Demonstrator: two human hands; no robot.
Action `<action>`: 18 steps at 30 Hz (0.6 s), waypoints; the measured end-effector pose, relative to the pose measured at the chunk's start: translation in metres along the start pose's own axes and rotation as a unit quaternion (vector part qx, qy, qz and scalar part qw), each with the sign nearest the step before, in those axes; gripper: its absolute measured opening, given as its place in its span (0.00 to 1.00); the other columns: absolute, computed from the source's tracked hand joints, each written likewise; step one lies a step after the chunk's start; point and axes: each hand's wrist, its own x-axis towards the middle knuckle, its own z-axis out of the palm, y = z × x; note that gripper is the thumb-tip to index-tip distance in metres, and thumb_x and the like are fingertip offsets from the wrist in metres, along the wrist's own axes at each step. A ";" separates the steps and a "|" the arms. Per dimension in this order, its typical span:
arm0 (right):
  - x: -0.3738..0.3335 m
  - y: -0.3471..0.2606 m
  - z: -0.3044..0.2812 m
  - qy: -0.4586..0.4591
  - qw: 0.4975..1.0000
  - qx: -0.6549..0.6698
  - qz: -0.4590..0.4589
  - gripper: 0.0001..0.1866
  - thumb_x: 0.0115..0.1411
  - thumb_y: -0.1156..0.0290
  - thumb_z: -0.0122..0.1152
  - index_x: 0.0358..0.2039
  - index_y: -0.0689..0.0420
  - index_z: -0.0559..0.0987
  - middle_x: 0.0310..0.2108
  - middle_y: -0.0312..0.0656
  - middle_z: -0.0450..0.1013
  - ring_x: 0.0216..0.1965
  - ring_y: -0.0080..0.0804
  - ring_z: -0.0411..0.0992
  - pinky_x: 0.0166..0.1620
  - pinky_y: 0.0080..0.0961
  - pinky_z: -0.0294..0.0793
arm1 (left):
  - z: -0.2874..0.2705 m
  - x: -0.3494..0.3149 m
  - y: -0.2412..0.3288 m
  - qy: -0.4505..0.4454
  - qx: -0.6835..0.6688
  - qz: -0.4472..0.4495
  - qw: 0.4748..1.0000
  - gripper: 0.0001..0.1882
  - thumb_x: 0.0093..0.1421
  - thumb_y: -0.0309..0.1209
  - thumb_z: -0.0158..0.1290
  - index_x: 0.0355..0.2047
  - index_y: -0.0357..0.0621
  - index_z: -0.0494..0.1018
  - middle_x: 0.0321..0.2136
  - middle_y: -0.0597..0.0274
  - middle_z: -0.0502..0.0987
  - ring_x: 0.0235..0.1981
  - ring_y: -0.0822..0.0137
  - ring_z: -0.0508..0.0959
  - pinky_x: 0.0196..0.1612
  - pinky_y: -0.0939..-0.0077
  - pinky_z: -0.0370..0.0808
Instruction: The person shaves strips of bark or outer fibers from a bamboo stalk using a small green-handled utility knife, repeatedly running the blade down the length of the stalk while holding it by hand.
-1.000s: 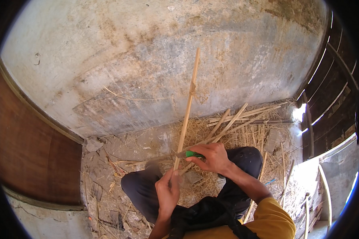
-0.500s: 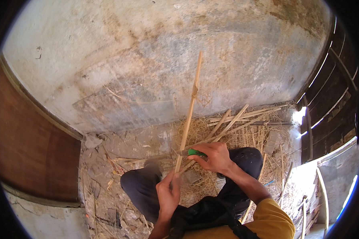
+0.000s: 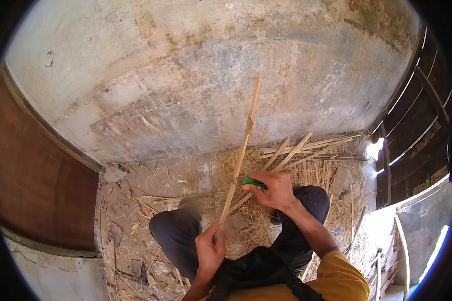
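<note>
A long, pale bamboo strip [image 3: 228, 203] slants up and away from my left hand [image 3: 209, 252], whose fingers are closed around its lower end. Partway up the strip there is a bend or joint, and its far end stands in front of the wall. My right hand [image 3: 274, 189] grips a knife with a green handle [image 3: 255, 182], held against the right side of the strip above my left hand. The blade is hardly visible where it meets the bamboo. Both hands are between my bent knees.
Several split strips [image 3: 309, 150] lie at the foot of the stained wall [image 3: 186, 90]. Curly shavings [image 3: 251, 228] and rubble litter the floor under my hands. A brown panel [image 3: 40, 170] stands at left, dark wooden slats [image 3: 417, 130] at right.
My right hand with the knife has moved slightly up along the strip, away from my left hand. The strip's far end has shifted a little right and down.
</note>
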 end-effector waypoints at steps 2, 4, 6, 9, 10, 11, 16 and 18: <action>0.000 0.007 -0.002 0.029 0.999 -0.037 0.003 0.13 0.61 0.60 0.77 0.40 0.54 0.89 0.31 0.44 0.84 0.25 0.42 0.82 0.30 0.34 0.80 | 0.000 -0.005 -0.005 -0.015 0.009 -0.006 1.000 0.14 0.76 0.27 0.51 0.53 0.36 0.83 0.21 0.68 0.75 0.21 0.82 0.67 0.24 0.81 0.63; 0.007 0.019 -0.013 0.056 0.996 -0.056 0.035 0.13 0.63 0.59 0.76 0.40 0.55 0.88 0.28 0.46 0.82 0.24 0.43 0.81 0.29 0.35 0.78 | 0.000 -0.016 -0.011 -0.038 0.015 -0.006 0.999 0.14 0.76 0.27 0.51 0.53 0.35 0.83 0.21 0.68 0.76 0.21 0.82 0.68 0.24 0.81 0.64; 0.020 0.034 -0.029 0.078 0.990 -0.063 0.099 0.14 0.65 0.58 0.74 0.40 0.56 0.88 0.24 0.48 0.79 0.22 0.45 0.79 0.28 0.37 0.75 | -0.001 -0.026 -0.012 -0.074 0.011 -0.004 0.997 0.14 0.76 0.28 0.51 0.52 0.35 0.83 0.21 0.68 0.76 0.21 0.81 0.69 0.25 0.80 0.66; 0.016 0.028 -0.028 0.047 0.992 -0.066 0.100 0.14 0.67 0.59 0.72 0.42 0.58 0.86 0.21 0.49 0.76 0.21 0.46 0.77 0.27 0.39 0.71 | -0.002 -0.031 -0.004 -0.067 -0.028 -0.067 0.995 0.13 0.76 0.29 0.52 0.50 0.34 0.83 0.21 0.68 0.76 0.21 0.81 0.70 0.25 0.80 0.66; 0.015 0.028 -0.027 0.044 0.991 -0.062 0.106 0.14 0.67 0.59 0.72 0.43 0.58 0.86 0.21 0.49 0.76 0.22 0.47 0.78 0.27 0.40 0.72 | -0.003 -0.031 -0.005 -0.069 -0.031 -0.059 0.995 0.12 0.76 0.29 0.52 0.46 0.34 0.82 0.21 0.67 0.77 0.20 0.80 0.70 0.24 0.79 0.66; 0.013 0.028 -0.025 0.040 0.991 -0.058 0.111 0.14 0.67 0.59 0.71 0.43 0.58 0.86 0.22 0.50 0.77 0.22 0.48 0.78 0.27 0.40 0.72 | -0.005 -0.031 -0.007 -0.072 -0.034 -0.053 0.995 0.12 0.76 0.29 0.52 0.43 0.34 0.81 0.21 0.66 0.77 0.19 0.79 0.71 0.23 0.78 0.66; 0.009 0.038 -0.017 0.028 0.991 0.014 0.128 0.14 0.69 0.59 0.69 0.44 0.59 0.85 0.21 0.46 0.74 0.22 0.37 0.75 0.28 0.37 0.69 | -0.016 -0.026 -0.020 -0.122 -0.105 -0.126 0.979 0.12 0.77 0.31 0.51 0.49 0.35 0.80 0.23 0.66 0.79 0.19 0.78 0.75 0.23 0.80 0.70; 0.011 0.037 -0.016 0.004 0.984 0.086 0.155 0.14 0.71 0.59 0.68 0.44 0.59 0.84 0.21 0.42 0.72 0.22 0.29 0.72 0.28 0.34 0.68 | -0.018 -0.020 -0.021 -0.139 -0.111 -0.128 0.976 0.15 0.79 0.32 0.49 0.55 0.35 0.79 0.25 0.66 0.78 0.19 0.77 0.77 0.22 0.82 0.71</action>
